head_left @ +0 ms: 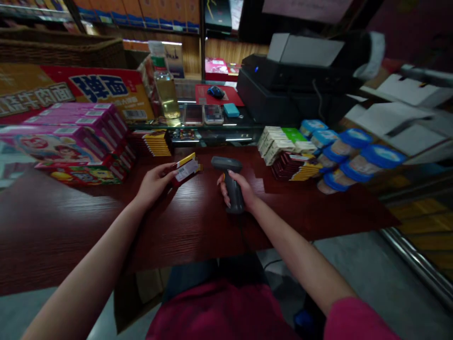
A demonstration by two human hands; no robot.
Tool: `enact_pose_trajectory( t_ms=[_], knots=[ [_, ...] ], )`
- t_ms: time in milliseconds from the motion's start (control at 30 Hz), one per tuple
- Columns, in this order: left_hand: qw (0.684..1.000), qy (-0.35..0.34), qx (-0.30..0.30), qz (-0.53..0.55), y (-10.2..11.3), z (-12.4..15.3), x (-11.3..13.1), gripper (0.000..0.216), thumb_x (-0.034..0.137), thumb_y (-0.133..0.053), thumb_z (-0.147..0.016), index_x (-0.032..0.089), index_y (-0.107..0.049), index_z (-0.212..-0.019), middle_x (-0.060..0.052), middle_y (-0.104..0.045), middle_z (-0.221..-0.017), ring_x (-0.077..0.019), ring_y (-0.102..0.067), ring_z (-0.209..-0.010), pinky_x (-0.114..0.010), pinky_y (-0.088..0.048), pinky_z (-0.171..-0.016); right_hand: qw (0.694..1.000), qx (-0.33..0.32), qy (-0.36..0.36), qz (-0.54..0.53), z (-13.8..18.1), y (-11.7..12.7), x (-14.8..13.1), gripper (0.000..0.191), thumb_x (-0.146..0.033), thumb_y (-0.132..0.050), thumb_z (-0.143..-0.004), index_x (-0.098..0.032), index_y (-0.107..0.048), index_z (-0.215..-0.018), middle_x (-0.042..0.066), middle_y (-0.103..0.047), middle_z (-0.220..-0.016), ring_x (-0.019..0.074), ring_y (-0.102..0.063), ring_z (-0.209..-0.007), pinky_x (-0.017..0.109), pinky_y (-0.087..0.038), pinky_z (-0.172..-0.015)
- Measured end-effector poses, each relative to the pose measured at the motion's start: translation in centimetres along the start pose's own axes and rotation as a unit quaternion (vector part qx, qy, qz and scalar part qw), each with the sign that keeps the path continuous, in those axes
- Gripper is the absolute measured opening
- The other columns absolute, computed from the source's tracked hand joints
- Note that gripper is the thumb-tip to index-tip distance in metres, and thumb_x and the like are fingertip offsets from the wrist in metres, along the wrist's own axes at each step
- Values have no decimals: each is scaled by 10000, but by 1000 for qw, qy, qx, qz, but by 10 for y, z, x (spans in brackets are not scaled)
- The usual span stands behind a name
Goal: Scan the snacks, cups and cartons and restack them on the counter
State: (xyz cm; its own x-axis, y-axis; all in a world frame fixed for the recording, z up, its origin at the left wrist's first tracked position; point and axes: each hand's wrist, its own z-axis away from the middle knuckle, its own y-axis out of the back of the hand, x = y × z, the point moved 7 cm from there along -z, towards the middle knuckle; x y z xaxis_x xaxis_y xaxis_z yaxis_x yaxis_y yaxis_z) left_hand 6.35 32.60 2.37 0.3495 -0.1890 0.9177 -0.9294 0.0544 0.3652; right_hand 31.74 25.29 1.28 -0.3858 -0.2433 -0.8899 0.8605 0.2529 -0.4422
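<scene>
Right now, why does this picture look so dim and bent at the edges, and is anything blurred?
Head view: the light is low, so the dark red counter looks murky; a wide lens bends the edges and stretches the forearms. The stacked tubs are smeared. The left hand holds a small pack whose label is blurred out; the right hand grips a scanner, fairly sharp.

Obscured items, head view
We cannot read the pixelated label on the small packet (186, 169); two cards (203, 114) behind are likewise blurred.
</scene>
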Motion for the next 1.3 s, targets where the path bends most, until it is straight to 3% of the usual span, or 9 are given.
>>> enact_pose_trajectory(
  t_ms=[100, 200, 333, 467, 600, 700, 1033, 1167, 1300],
  knots=[
    [999, -45, 20, -19, -19, -2, 20, 639, 651, -733, -786, 190, -753, -1229, -116, -764, -1230, -328, -716, -1112, -484, -543, -1040, 998, 43, 31, -17, 28, 30, -10, 479, -649, -659, -824, -174, -646, -881, -42, -594, -555, 115, -521, -350, 224, -449, -320],
    [992, -129, 12, -12, -60, -5, 61, 445, 544, -701, -864, 249, -775, -1188, -60, -779, -1207, -300, -721, -1140, -464, -538, -1076, 992, 96, 78, -18, 64, 58, -22, 474, -635, -699, -811, -167, -668, -878, -35, -602, -566, 118, -533, -362, 230, -466, -327],
    [960, -278, -30, 13, -137, -6, 137, 305, 345, -630, -954, 304, -757, -1229, -6, -761, -1260, -246, -708, -1198, -440, -526, -1117, 971, 188, 146, -36, 116, 93, -34, 497, -651, -704, -811, -166, -686, -914, -26, -611, -579, 124, -555, -388, 232, -487, -351],
    [910, -403, -96, -17, -224, -8, 197, 355, 184, -561, -980, 324, -744, -1249, -4, -730, -1323, -210, -677, -1253, -420, -519, -1132, 926, 289, 234, -69, 160, 124, -44, 501, -669, -692, -814, -179, -675, -917, -41, -584, -549, 106, -517, -373, 211, -459, -348],
    [892, -418, -137, -101, -293, -14, 213, 410, 136, -535, -990, 334, -713, -1300, -27, -708, -1360, -211, -665, -1258, -402, -539, -1090, 889, 336, 290, -109, 182, 141, -48, 470, -663, -669, -839, -198, -650, -904, -63, -553, -539, 84, -470, -362, 187, -417, -339],
    [887, -406, -152, -160, -321, -14, 207, 385, 217, -545, -1015, 341, -675, -1356, -49, -676, -1403, -231, -644, -1286, -416, -530, -1093, 886, 337, 293, -125, 185, 143, -48, 476, -664, -670, -835, -196, -652, -919, -59, -565, -549, 85, -478, -366, 191, -426, -345],
    [849, -475, -140, -183, -330, -8, 200, 426, 287, -515, -1038, 256, -580, -1458, -104, -584, -1515, -265, -481, -1469, -476, -455, -1171, 918, 293, 247, -101, 176, 135, -44, 443, -625, -665, -859, -195, -673, -963, -53, -571, -562, 90, -493, -375, 189, -439, -343],
    [868, -457, -86, -173, -285, -1, 172, 510, 235, -483, -1032, 230, -454, -1542, -112, -490, -1596, -239, -442, -1497, -459, -428, -1201, 945, 262, 185, -62, 169, 126, -39, 467, -620, -685, -837, -176, -703, -982, -40, -588, -555, 107, -513, -359, 202, -436, -320],
    [903, -392, -13, -175, -201, 5, 127, 469, 172, -449, -1013, 219, -504, -1476, -110, -572, -1512, -226, -505, -1434, -455, -436, -1194, 969, 218, 119, -10, 147, 107, -30, 452, -595, -693, -853, -158, -721, -965, -23, -614, -569, 115, -532, -358, 208, -447, -317]
  ],
)
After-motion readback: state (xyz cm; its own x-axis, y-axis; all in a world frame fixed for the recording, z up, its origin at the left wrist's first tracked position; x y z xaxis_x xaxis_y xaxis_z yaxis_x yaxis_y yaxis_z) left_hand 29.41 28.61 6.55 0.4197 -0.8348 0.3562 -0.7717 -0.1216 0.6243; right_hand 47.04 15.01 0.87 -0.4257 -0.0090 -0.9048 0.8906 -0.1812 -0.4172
